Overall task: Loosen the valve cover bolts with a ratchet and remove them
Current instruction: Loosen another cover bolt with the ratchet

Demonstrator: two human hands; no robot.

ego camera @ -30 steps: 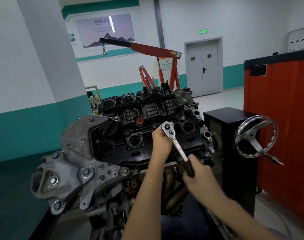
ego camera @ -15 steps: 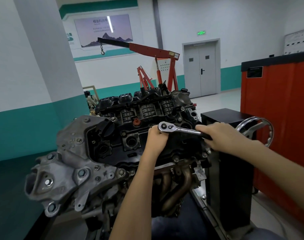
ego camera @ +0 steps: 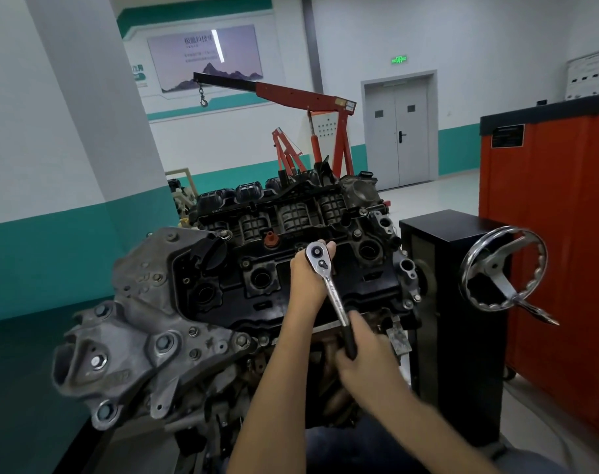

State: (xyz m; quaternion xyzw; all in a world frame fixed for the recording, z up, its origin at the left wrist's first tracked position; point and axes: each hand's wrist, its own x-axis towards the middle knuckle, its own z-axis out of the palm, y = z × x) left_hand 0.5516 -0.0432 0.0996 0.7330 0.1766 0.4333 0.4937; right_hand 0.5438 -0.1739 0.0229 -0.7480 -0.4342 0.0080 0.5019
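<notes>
The left hand (ego camera: 306, 280) is wrapped up around the head of the ratchet (ego camera: 332, 290). Its fingers curl beneath the chrome head, one fingertip showing just past it, and hold it down on the valve cover (ego camera: 376, 280). The right hand (ego camera: 368, 355) is closed round the black grip at the other end, so both hands are clamped on the one tool, one at each end. The handle slopes from the head down toward the person and runs out over the near edge of the cover. Whatever bolt the tool sits on is hidden under the head and the left hand (I cannot make out a socket either).

The valve cover is black and lies on top of the engine (ego camera: 137, 319), with round wells in a row along it. The ratchet head sits between two of those wells, roughly midway along. An orange-red cap (ego camera: 270, 238) stands just behind and to the left of the head, and a black filler cap (ego camera: 212, 252) sits at the cover's left end.

To the right of the engine is a black stand (ego camera: 455, 336) with a chrome handwheel (ego camera: 503, 271) on its side, and beyond that a red cabinet (ego camera: 564, 251). Behind the engine stands a red engine hoist (ego camera: 308, 97), a hook hanging from its dark boom. A grey double door (ego camera: 398, 135) is in the far wall, and a grey pillar (ego camera: 86, 114) rises on the left.
</notes>
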